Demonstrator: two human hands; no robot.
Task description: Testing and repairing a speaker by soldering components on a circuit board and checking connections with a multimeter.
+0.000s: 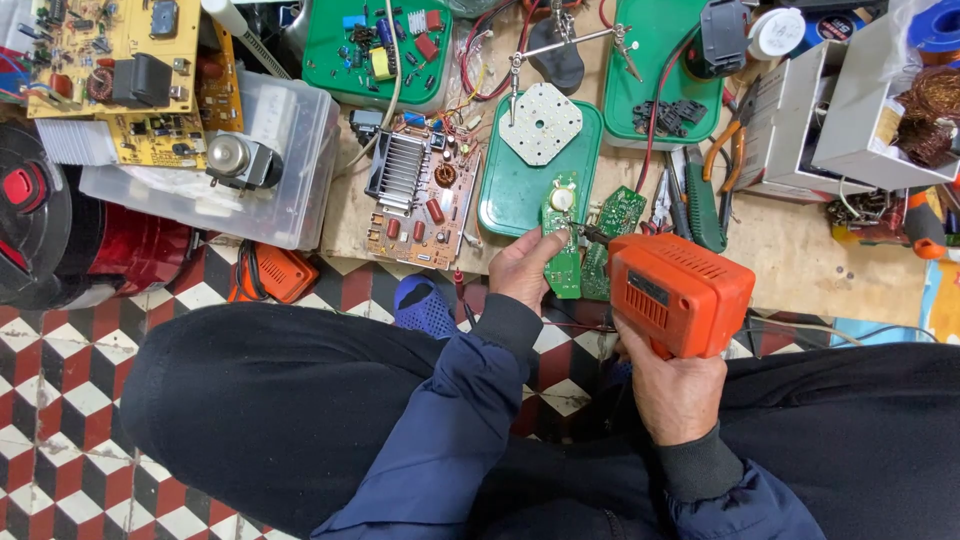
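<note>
Spreading across the whole top of my view, the wooden bench (800, 265) is crowded to its near edge, with bare board only at about three o'clock of my hands. A clear plastic tub (285, 170) sits at ten o'clock, overhanging the bench edge above the checkered floor (60, 400). At twelve o'clock lies a green tray (500, 200), just beside a brown circuit board (420, 195) at eleven. My right hand (675, 385) is wrapped fully round the grip of the orange power drill (680, 292), its tip meeting the narrow green circuit board (563, 240). My left hand (525, 268) pinches that board between thumb and fingers, holding it out over the bench's near edge, with a second green board (612, 225) touching it at three o'clock.
</note>
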